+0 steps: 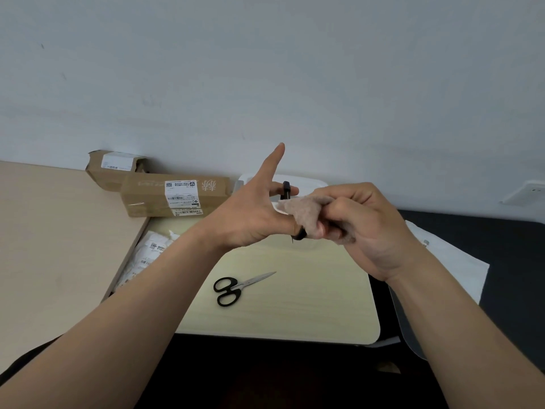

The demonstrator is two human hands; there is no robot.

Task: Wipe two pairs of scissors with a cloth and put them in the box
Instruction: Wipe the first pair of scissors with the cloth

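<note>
My left hand (250, 214) is raised above the table and holds a black-handled pair of scissors (286, 190), with the thumb and one finger through the handle loops and the index finger pointing up. My right hand (365, 228) grips a beige cloth (300, 211) that is folded around the blades, so the blades are hidden. A second black-handled pair of scissors (236, 287) lies closed on the pale board (309, 296), tips pointing to the upper right. A white box (312, 180) stands behind my hands, mostly hidden by them.
Two brown cardboard parcels (174, 196) (115, 166) lie at the back left against the wall. White plastic packets (144, 258) fill the gap left of the board. A white sheet (454, 261) lies on the dark surface at right. A wall socket (530, 190) sits at the far right.
</note>
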